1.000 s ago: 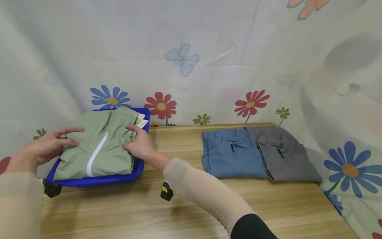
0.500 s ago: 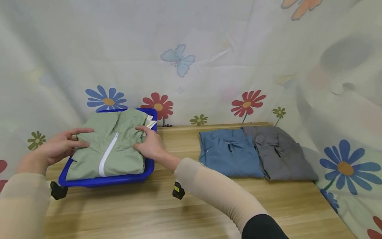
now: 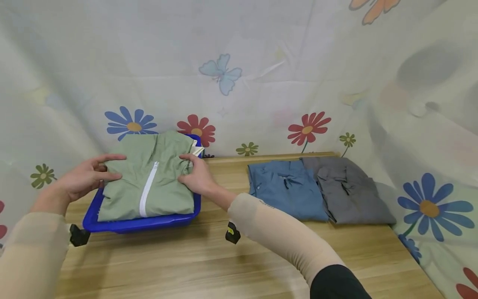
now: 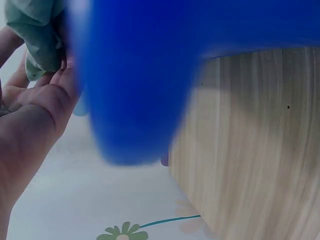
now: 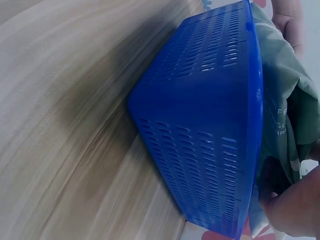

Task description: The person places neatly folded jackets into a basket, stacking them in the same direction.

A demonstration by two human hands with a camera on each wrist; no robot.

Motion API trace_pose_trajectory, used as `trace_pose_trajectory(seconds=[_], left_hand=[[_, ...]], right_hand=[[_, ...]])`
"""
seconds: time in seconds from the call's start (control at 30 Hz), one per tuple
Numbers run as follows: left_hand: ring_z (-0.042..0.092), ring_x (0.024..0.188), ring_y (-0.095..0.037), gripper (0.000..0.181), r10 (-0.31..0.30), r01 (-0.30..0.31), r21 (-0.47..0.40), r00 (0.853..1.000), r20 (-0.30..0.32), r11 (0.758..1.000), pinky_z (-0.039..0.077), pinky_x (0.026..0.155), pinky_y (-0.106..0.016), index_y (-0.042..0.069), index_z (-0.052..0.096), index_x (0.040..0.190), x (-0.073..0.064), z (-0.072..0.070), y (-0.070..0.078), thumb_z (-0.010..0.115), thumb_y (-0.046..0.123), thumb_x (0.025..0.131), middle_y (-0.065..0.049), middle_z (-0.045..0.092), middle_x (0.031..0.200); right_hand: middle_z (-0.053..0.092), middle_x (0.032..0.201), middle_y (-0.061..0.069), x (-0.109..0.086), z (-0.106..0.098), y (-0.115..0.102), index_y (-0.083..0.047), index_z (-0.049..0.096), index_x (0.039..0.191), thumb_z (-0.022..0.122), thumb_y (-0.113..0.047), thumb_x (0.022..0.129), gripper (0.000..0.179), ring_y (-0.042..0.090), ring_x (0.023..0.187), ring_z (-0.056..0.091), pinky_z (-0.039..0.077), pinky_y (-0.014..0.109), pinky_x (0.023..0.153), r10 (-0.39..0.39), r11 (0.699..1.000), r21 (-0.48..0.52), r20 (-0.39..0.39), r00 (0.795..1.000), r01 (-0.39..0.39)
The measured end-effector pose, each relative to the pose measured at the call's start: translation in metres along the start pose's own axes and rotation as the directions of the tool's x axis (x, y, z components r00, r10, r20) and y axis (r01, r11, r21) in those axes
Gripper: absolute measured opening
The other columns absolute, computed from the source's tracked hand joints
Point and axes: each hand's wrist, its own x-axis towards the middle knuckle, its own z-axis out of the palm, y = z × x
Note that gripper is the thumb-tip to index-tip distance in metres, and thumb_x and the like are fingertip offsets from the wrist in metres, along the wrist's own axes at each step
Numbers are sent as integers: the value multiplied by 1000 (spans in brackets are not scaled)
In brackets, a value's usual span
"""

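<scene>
A folded light-green jacket (image 3: 168,191) with a white zipper (image 3: 148,189) fills the top of a blue plastic basket (image 3: 143,225). My left hand (image 3: 84,178) grips its left side, thumb and forefinger over the cloth; in the left wrist view fingers curl round the green fabric (image 4: 40,42). On the opposite side my right hand (image 3: 198,176) holds the right edge between thumb and fingers. White lettering shows on this side in the right wrist view, above the slotted basket wall (image 5: 195,110). A white cloth corner (image 3: 197,150) pokes out behind the right hand.
A folded blue garment (image 3: 287,195) and an overlapping folded grey garment (image 3: 354,199) lie right of the basket on the wooden table (image 3: 209,265). A flower-printed curtain (image 3: 261,91) stands behind the table and along its right side.
Both hands have moved right, and the basket with the green jacket has shifted right along with them. The blue and grey garments sit slightly further left in view as the head turns.
</scene>
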Motion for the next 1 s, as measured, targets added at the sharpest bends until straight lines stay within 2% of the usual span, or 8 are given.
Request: trace_pose_trajectory(seconds=[0.13, 0.23, 0.3, 0.37, 0.43, 0.5, 0.7, 1.0], left_hand=[[53, 98, -22, 64, -8, 8, 12, 1000, -9, 1000, 50, 80, -30, 17, 38, 155, 2, 0, 3, 70, 22, 100, -16, 46, 109], [52, 110, -28, 67, -19, 19, 7, 1000, -2, 1000, 52, 85, -31, 14, 35, 157, 2, 0, 7, 70, 25, 101, -27, 43, 130], [47, 125, -39, 72, -21, 21, 29, 1000, 5, 999, 51, 97, -42, 13, 29, 160, 2, -1, 10, 68, 29, 102, -36, 33, 146], [34, 138, -51, 79, -31, 31, 76, 999, -9, 997, 40, 108, -58, 12, 21, 164, 0, -2, 14, 65, 37, 103, -39, 17, 158], [20, 143, -59, 84, -39, 45, 149, 998, -42, 988, 28, 108, -73, 12, 15, 165, -1, -3, 18, 60, 46, 103, -41, 10, 160], [18, 142, -63, 88, -44, 58, 182, 996, -81, 982, 22, 105, -79, 13, 11, 166, -2, -4, 22, 57, 53, 102, -40, 11, 160], [22, 142, -59, 91, -14, 45, 236, 991, -133, 971, 26, 106, -76, 8, 17, 164, -2, 3, 36, 54, 62, 100, -35, 19, 161], [33, 141, -47, 75, 69, -54, 180, 995, -77, 982, 32, 110, -67, 9, 31, 159, 2, 27, 56, 59, 50, 103, -24, 33, 157]], right_hand=[[64, 136, 9, 2, -1, -2, -9, 65, 136, 80, 1, 78, 61, 15, 123, 56, 42, 21, 98, 10, 1000, -20, 8, 1000, -10], [62, 138, 9, 5, -3, 0, -8, 63, 138, 80, -3, 80, 61, 17, 125, 56, 43, 22, 99, 19, 999, -50, 24, 1000, -17], [61, 140, 10, 6, -5, 2, -9, 59, 142, 80, -9, 83, 63, 20, 127, 54, 44, 26, 101, 23, 993, -113, 36, 999, -19], [58, 142, 13, 7, -9, 5, -12, 54, 148, 79, -20, 88, 66, 25, 129, 52, 45, 33, 103, 46, 979, -198, 47, 998, -36], [54, 144, 15, 7, -14, 9, -15, 48, 153, 76, -30, 91, 69, 29, 130, 49, 45, 41, 103, 71, 960, -273, 47, 996, -56], [50, 146, 15, 7, -19, 12, -18, 43, 156, 72, -36, 95, 70, 31, 131, 45, 44, 46, 103, 105, 949, -303, 50, 993, -85], [50, 150, 15, 9, -34, 26, -10, 43, 155, 67, -31, 98, 65, 32, 137, 46, 41, 47, 110, 89, 973, -219, 51, 995, -76], [51, 149, 17, 3, -47, 37, -8, 44, 154, 67, -21, 99, 61, 33, 132, 51, 47, 47, 102, 95, 989, -115, 54, 994, -88]])
